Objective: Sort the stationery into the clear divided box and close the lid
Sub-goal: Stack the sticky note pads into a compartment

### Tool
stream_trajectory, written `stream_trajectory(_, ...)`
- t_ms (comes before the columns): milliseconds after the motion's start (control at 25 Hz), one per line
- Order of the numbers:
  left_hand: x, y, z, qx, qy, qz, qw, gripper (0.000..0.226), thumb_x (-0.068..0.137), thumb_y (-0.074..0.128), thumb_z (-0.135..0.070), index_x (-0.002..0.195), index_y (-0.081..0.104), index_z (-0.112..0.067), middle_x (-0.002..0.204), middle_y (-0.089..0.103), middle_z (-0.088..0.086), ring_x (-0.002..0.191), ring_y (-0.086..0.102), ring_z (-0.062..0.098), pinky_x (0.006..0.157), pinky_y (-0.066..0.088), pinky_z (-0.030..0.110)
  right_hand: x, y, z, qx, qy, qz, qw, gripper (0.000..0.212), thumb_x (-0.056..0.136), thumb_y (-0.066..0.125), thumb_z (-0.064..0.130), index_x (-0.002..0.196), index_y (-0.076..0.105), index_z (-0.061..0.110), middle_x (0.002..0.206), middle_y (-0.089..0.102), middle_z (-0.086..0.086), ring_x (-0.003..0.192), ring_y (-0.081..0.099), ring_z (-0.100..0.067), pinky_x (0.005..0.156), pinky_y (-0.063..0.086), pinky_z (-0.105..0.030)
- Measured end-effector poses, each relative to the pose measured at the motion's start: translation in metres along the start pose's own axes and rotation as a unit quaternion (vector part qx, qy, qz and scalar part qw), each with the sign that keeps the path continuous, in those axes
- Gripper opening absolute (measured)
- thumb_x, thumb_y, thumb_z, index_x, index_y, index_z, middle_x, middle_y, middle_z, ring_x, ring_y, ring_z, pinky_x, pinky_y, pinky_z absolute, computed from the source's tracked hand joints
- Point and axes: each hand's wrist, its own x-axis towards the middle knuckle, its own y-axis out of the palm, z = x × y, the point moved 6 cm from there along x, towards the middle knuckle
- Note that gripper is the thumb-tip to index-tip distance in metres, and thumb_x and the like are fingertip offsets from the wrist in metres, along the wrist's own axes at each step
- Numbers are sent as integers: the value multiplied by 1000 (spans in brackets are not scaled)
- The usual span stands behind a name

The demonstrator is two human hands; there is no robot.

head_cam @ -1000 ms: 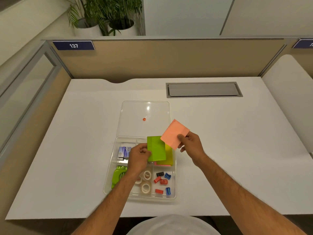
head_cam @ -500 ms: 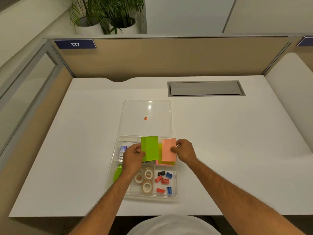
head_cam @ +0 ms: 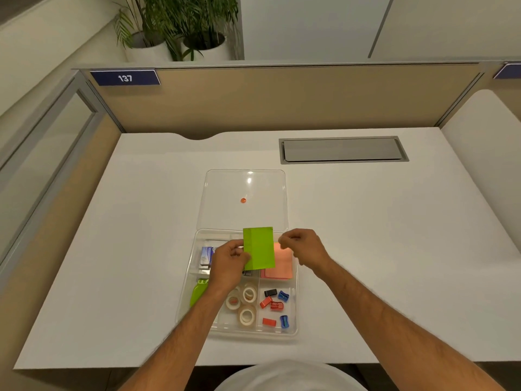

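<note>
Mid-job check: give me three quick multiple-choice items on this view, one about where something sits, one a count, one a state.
1. Where do the sharpeners lie?
A. near right compartment
B. on the lid
C. on the desk beside the box

2. How many blue sharpeners show?
A. none
B. two
C. five

3. What state is the lid in?
A. shut over the box
B. open, lying flat behind the box
C. held in the right hand

Answers:
1 A: the sharpeners sit in the box's near right compartment.
2 B: the blue sharpeners are one at and one at.
3 B: the lid lies open on the desk; the left hand holds a green pad, and the right hand holds nothing.
</note>
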Motion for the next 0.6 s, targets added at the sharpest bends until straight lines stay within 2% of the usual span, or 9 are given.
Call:
stream_trajectory(80, 4, 8, -4, -4, 6, 21, 1000, 32, 86, 63, 5, 103, 72, -21, 55, 53, -13, 55, 51, 5, 54, 48, 22, -6, 5, 5, 34, -1, 43, 999, 11, 84, 69, 24, 85, 76, 15, 80, 75, -2, 58, 55, -9, 45, 41, -20)
stream_trajectory(200, 7, 16, -6, -8, 8, 39, 999, 33, 86, 64, 5, 101, 71, -23, 59, 59, -12, 57, 56, 6, 55, 49, 23, -7, 5, 4, 60, -6, 41, 997, 9, 86, 68, 11, 79, 73, 8, 72, 70, -6, 51, 51, -8, 42, 40, -19)
stream_trajectory(280, 10, 18, -4, -18, -4, 39, 999, 31, 85, 65, 4, 106, 71, -18, 67, 65, -9, 63, 62, 7, 59, 52, 23, -3, 0, -1, 61, -5, 30, 998, 12, 86, 68, 10, 74, 72, 10, 70, 69, -4, 49, 51, -5, 42, 39, -16)
stream_trajectory(400, 14, 13, 1, -17, -10, 15, 1000, 30, 85, 68, -2, 110, 69, -18, 82, 72, -3, 79, 70, 10, 67, 55, 20, 5, -12, -16, 11, 19, -18, 1000, 12, 85, 70, 13, 73, 73, 10, 73, 73, -3, 56, 58, -5, 51, 42, -17)
stream_trajectory(600, 28, 2, 8, 4, -13, 13, 1000, 27, 87, 66, -6, 107, 68, -24, 85, 73, 6, 86, 71, 22, 78, 58, 31, 17, -2, -35, -108, 57, -35, 992, 12, 84, 69, 15, 75, 74, 9, 77, 74, -4, 74, 68, -16, 69, 55, -31)
